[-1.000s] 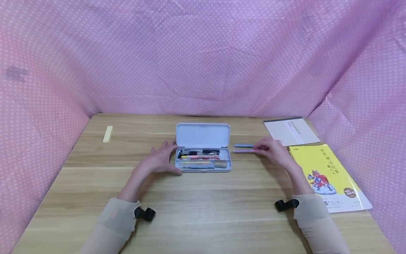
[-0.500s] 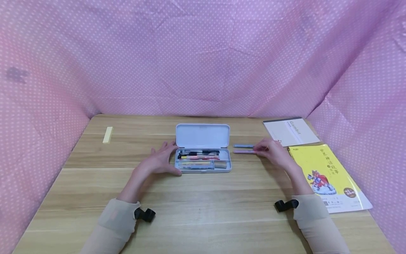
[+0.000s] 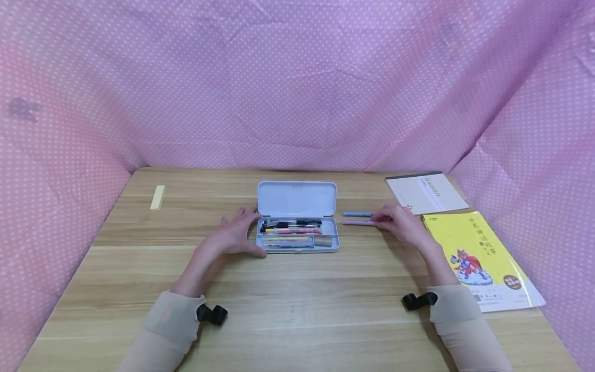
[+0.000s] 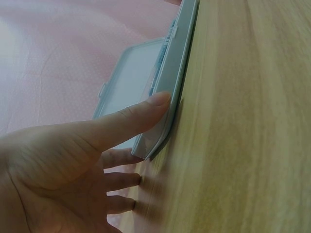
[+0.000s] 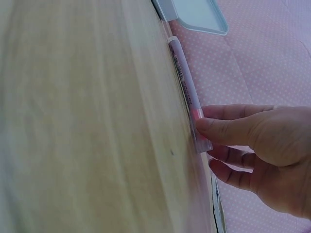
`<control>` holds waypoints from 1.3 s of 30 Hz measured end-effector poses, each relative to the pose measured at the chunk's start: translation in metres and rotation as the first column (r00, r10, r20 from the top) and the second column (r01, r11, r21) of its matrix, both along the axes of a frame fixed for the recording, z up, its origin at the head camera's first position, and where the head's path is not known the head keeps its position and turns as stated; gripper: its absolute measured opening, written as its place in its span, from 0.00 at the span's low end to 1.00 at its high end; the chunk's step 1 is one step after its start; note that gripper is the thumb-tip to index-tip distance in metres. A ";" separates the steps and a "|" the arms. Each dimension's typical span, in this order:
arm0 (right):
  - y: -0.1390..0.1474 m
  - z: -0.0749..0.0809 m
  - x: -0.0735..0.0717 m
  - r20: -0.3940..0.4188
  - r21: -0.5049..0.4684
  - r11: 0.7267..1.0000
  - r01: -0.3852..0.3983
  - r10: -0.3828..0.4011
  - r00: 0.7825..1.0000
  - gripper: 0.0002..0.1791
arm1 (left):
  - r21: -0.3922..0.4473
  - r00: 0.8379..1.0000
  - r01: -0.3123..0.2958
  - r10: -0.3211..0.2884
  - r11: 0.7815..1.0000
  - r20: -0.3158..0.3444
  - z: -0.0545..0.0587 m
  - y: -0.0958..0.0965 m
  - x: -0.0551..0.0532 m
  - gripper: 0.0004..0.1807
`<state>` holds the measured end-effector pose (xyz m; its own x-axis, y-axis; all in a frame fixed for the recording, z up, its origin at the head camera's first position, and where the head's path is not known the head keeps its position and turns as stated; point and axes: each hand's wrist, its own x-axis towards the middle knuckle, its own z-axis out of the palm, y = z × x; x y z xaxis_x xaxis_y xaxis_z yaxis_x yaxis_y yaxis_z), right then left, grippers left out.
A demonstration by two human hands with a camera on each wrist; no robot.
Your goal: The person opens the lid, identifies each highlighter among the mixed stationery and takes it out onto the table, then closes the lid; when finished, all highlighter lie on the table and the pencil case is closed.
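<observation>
A pale blue pencil case (image 3: 297, 198) stands with its lid up in the middle of the table. In its tray lie several pens (image 3: 290, 224) and a brown block-like piece (image 3: 323, 241). My left hand (image 3: 232, 233) holds the case at its left end, thumb (image 4: 141, 116) on the front wall and the other fingers round the side. To the right of the case, my right hand (image 3: 398, 219) pinches the end of a pink marker (image 5: 184, 73) between thumb and index finger. Parallel behind it lies a blue marker (image 3: 356, 213), its right end hidden by the hand.
A yellow picture-covered book (image 3: 469, 232) lies at the right, under my right forearm's outer side. Behind it is a pale notebook (image 3: 425, 194). A small cream strip (image 3: 158, 197) lies at the back left. Pink dotted cloth (image 3: 297, 93) hangs behind the table (image 3: 297, 299).
</observation>
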<state>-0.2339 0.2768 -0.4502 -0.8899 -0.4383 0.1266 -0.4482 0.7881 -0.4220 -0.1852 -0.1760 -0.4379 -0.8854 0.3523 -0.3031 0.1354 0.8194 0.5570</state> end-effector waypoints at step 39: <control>-0.002 0.007 0.004 0.009 -0.044 0.999 0.024 -0.023 1.000 0.08 | 0.008 1.000 0.006 -0.006 1.000 -0.009 0.001 0.002 0.000 0.58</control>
<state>-0.2303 0.2753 -0.4432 -0.9009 -0.4114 0.1380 -0.4262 0.7789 -0.4602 -0.1848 -0.1741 -0.4367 -0.8857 0.3603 -0.2926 0.1453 0.8140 0.5624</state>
